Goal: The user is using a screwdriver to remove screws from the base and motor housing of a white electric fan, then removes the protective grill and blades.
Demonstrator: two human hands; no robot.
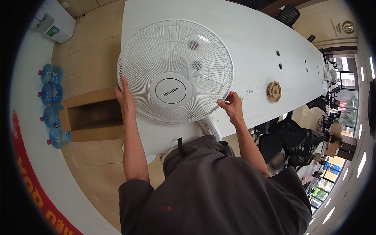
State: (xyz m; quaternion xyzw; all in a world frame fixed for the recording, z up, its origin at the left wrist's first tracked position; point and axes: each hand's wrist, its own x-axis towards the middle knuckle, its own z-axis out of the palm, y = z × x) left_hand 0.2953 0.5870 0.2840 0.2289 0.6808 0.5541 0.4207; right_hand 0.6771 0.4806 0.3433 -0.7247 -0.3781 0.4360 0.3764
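A white electric fan (137,58) with a round wire grille stands at the near end of a long white table (250,43). My left hand (126,98) grips the left rim of the grille, thumb lying over the front wires. On the lower right rim, my right hand (234,107) pinches the edge between thumb and fingers. Below the grille, part of the fan's white control panel (207,126) shows close to my waist. Through the wires I make out dark round spots behind, too blurred to name.
An open cardboard box (94,135) sits on the floor left of the table. Several blue water bottles (51,94) line the left wall near a white dispenser (58,23). A round tan object (274,92) and small loose pieces (250,91) lie on the table. Black chairs (290,135) stand right.
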